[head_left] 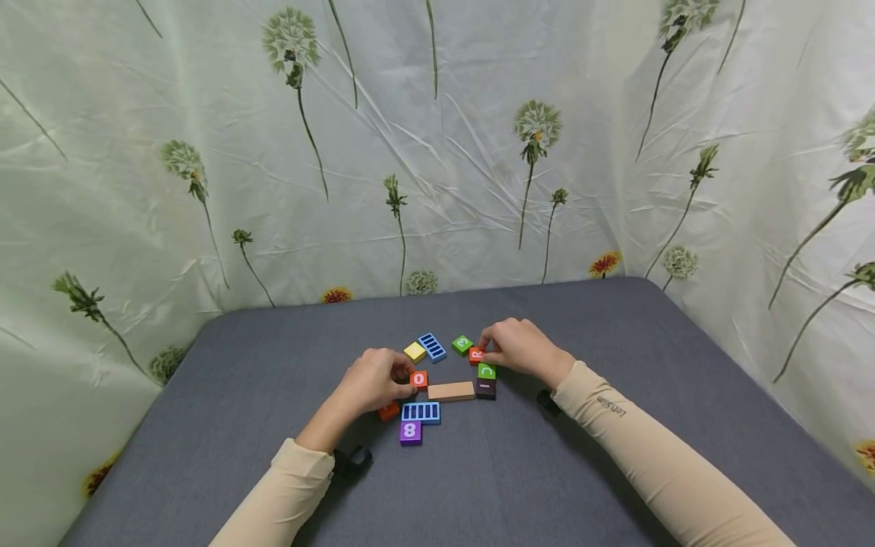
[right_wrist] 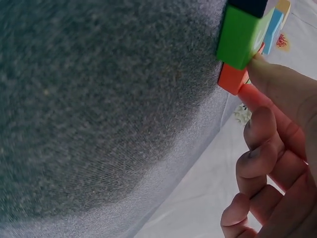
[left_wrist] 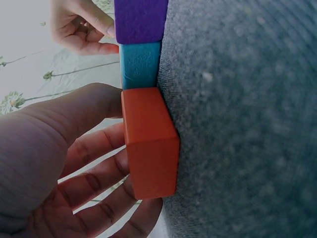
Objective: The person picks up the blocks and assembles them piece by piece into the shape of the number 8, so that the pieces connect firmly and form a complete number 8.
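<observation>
In the head view my left hand (head_left: pixel 371 380) pinches an orange letter block marked 0 (head_left: pixel 419 380), thumb at its near side and index finger at its far side. Another orange block (head_left: pixel 389 411) lies just below that hand; in the left wrist view this orange block (left_wrist: pixel 152 144) hides some fingertips. My right hand (head_left: pixel 521 346) pinches an orange block marked R (head_left: pixel 475 355) between thumb and index finger, its other fingers curled in the right wrist view. A green block marked C (head_left: pixel 487 371) sits against the R block, with a black block (head_left: pixel 486 390) on its near side.
A plain wooden bar (head_left: pixel 451 391) lies between the hands. Nearer are a blue slotted block (head_left: pixel 421 412) and a purple block marked 8 (head_left: pixel 411 433). Farther back lie a yellow block (head_left: pixel 415 352), another blue slotted block (head_left: pixel 432 347) and a green block (head_left: pixel 462 345) on the grey table (head_left: pixel 547 471).
</observation>
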Motion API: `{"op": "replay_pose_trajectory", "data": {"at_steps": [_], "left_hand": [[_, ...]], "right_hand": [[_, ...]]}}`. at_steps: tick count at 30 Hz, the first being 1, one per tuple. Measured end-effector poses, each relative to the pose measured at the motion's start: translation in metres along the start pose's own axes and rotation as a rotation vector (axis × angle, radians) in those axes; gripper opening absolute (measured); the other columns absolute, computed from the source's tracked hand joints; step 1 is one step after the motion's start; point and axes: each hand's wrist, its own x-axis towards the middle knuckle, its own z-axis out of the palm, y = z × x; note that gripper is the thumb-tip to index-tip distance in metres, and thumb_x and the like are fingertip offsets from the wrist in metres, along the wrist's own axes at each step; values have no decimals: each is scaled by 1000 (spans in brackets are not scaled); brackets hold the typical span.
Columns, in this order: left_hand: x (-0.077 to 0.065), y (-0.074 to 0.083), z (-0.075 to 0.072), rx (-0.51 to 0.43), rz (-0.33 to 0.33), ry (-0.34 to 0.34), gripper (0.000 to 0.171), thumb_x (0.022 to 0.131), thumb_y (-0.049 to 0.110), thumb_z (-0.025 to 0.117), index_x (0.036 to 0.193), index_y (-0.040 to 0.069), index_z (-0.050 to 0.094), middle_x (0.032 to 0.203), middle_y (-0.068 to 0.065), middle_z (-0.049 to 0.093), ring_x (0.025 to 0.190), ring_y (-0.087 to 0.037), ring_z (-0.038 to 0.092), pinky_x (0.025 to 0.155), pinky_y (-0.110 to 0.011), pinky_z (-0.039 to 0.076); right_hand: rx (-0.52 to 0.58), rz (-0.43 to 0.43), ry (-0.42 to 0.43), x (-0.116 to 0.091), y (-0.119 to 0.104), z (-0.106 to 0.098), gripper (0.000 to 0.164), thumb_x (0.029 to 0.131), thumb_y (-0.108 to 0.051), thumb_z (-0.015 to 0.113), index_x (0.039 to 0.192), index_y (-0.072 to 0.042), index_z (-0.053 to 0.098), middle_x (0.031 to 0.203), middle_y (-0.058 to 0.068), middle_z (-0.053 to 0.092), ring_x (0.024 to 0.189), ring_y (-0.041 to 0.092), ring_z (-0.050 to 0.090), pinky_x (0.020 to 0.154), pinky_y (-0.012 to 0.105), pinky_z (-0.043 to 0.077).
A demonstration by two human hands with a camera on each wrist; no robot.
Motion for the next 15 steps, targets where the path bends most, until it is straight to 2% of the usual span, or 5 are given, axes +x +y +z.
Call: {"op": "replay_pose_trajectory", "data": {"at_steps": [9,12,15], "left_hand": [[-3,3,2,-3,-25,-11,16,85,21,92,95,18,79,80,6,68,76,-11,58,70,-32,48],[-4,5,3,-5,-32,-11,16,86,21,92,95,18,79,81,7,68,76,-11,58,70,-32,48],[-5,6,3,-5,-29,-4,16,86,21,92,94,17,79,80,6,68,76,-11,58,70,-32,48]], "right_hand": [[-33,3,-4,-7,-2,-1,27,95,-43,82,90,-17,76,71,-8,66,61,7,50,60,27,37],[-41,-10,0,-9,0,-2,28,95,-45,81,93,-18,77,68,-8,62,60,7,49,61,28,35],[-34,-44,-3,-10,2,-3,25,97,-41,80,104,-17,80,66,-8,58,59,6,47,58,26,33]]}}
